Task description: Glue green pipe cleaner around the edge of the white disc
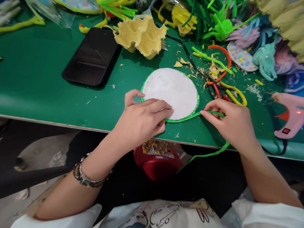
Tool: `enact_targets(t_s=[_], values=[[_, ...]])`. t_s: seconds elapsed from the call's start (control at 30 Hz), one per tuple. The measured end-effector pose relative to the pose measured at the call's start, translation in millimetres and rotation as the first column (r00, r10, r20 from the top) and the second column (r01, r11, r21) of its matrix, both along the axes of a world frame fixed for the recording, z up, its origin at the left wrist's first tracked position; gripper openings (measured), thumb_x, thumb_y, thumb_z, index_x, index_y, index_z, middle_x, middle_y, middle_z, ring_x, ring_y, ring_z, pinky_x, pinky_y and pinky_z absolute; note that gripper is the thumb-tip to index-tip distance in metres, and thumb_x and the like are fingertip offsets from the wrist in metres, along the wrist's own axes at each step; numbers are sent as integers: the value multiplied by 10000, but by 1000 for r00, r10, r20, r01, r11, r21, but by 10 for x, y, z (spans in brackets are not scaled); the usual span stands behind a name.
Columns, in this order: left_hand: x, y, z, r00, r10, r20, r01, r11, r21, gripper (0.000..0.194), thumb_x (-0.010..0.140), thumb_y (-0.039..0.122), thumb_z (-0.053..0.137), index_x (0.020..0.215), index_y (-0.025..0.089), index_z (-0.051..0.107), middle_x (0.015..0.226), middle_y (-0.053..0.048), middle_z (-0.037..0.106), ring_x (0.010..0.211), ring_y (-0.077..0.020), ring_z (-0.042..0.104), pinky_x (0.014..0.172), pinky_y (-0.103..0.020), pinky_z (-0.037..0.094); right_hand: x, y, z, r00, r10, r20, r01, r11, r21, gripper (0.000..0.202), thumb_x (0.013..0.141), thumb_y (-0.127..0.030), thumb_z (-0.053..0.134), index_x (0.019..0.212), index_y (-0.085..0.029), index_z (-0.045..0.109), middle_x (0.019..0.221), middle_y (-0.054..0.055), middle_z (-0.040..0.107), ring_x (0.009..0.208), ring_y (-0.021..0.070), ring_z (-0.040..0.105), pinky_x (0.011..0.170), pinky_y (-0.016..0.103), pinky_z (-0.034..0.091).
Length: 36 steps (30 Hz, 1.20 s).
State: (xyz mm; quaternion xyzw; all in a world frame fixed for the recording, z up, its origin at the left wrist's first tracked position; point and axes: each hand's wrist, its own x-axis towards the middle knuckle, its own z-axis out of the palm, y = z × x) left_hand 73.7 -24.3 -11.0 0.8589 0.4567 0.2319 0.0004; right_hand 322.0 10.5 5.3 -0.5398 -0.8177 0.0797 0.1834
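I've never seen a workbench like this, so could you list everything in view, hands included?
white disc: one, green-edged, centre
green strip: one, along disc's near edge
phone-like device: one, black, left
egg-carton piece: one, yellowish, beyond disc
scissors: one pair, yellow-handled, right
glue gun: one, pink, far right
fuzzy bundles: several, mixed colours, top right
table: one, green, beneath
left hand: one, bare, on disc
right hand: one, bare, pinching strip

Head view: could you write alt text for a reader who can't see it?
The left hand presses a white disc on a green table while the right hand holds green pipe cleaner against its edge. A phone, scissors and pink glue gun lie around them.
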Motion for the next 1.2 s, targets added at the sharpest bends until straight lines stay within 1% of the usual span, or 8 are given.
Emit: enact_targets(t_s=[0.2,0.33,0.47,0.63,0.73,0.8,0.93,1.2], values=[[9,-9,13,1000,-8,-2,8,999,48,214,873,105,519,961,254,646,1019,55,752,887,-195,715,888,-468,333,-8,38,-9,999,32,3,-32,999,-7,101,799,-294,697,771,-236,619,678,-11,633,542,121,541,546,260,417],[10,-3,9,1000,-11,3,10,998,58,217,863,101,523,961,247,649,1024,58,750,882,-191,715,879,-462,326,38,47,12,997,67,-27,-68,996,-53,30,839,-251,625,818,-231,632,755,6,660,615,129,581,538,246,418],[10,2,7,1000,-4,-5,4,999,41,225,858,97,521,954,255,650,1019,59,751,878,-195,715,884,-469,325,91,59,52,993,94,-65,-100,990,-96,91,852,-219,557,878,-231,644,798,19,676,626,133,588,521,250,418],[1,6,-2,1000,-13,2,13,1000,14,253,857,97,497,967,267,648,1034,42,749,886,-213,714,884,-484,319,94,85,36,989,60,-138,-78,989,-127,93,818,-201,558,864,-235,631,782,16,670,664,143,611,540,246,448],[-3,4,-11,1000,-14,3,13,1000,25,260,850,86,497,965,263,650,1031,43,749,880,-208,713,887,-478,316,88,104,13,992,28,-123,-42,993,-114,69,804,-214,580,846,-231,631,765,10,661,683,151,614,579,259,467],[-2,1,-11,1000,-11,-8,11,999,33,256,852,85,503,968,257,653,1032,47,749,876,-201,712,888,-470,314,93,117,6,995,10,-100,-19,995,-96,50,807,-250,604,840,-228,634,752,10,656,677,154,605,593,271,467],[2,-5,3,1000,-5,-20,5,1000,30,254,856,82,506,967,253,656,1030,60,748,883,-186,710,899,-457,310,111,143,-5,997,-15,-80,12,999,-48,102,809,-321,645,832,-221,634,738,13,653,654,157,586,604,288,457],[10,0,13,1000,-1,-24,2,998,66,239,854,89,531,968,253,661,1015,63,749,875,-174,708,885,-443,305,108,188,-58,995,11,-99,-9,1000,15,89,788,-295,690,787,-235,624,719,0,649,622,154,568,601,298,439]])
